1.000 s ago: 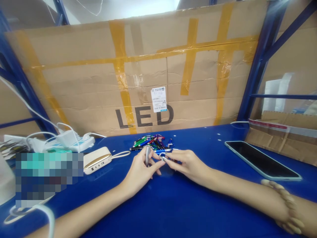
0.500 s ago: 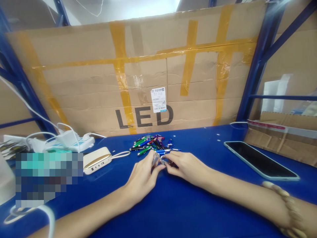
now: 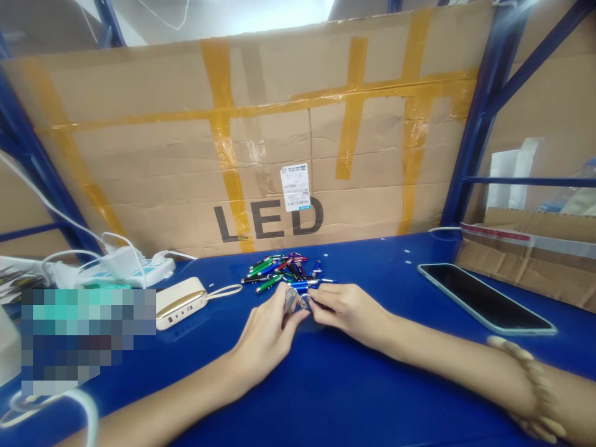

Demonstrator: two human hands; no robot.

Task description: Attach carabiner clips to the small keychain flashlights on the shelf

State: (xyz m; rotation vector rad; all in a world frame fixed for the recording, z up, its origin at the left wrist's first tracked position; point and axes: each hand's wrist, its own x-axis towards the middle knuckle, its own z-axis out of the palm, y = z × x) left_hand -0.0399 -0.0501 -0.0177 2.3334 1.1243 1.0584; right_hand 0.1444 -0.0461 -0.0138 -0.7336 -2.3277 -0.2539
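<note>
Keychain flashlight [image 3: 291,300] tilted since earlier | between left hand [image 3: 265,335], right hand [image 3: 351,312]

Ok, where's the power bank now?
In the head view, the cream power bank with gold trim lies on the blue shelf, left of the colourful keychain-light pile.

The silver keychain flashlight [image 3: 291,300], held nearly upright 1 second earlier, is now tilted toward the right and is gripped lower, nearer the fingers of the left hand [image 3: 265,329]. The right hand [image 3: 349,313] is drawn in closer, with the metal key ring [image 3: 304,302] kept beside the flashlight. A green flashlight [image 3: 269,284] is uncovered at the near edge of the pile [image 3: 284,270]. The cardboard sheet [image 3: 186,155] is seen slightly further left.
</note>
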